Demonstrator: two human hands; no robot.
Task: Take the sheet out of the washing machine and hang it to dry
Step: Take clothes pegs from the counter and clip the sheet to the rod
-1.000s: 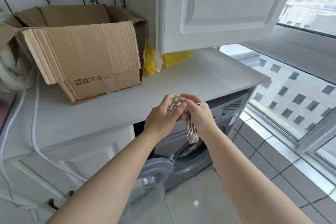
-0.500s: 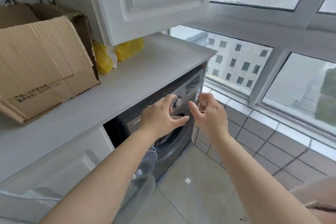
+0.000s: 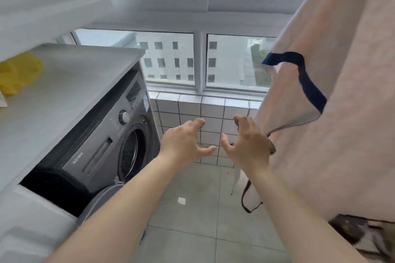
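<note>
Hanging at the right, the sheet [image 3: 342, 113] is already out of the washer [image 3: 111, 145] and draped from above, so the drying step appears to be in hand; fixing or spreading it is the likely next move, which calls for a reach up and right. The right hand [image 3: 248, 145] sits just beside the sheet's lower edge, fingers curled round small metallic items, possibly clips. The left hand [image 3: 183, 143] hovers apart, fingers loosely spread, holding nothing clearly visible.

We see the washing machine [image 3: 106, 141] at left under the countertop [image 3: 64, 92], the hanging sheet [image 3: 342, 113] at right, our hands between them, the window [image 3: 201, 60] behind.
</note>
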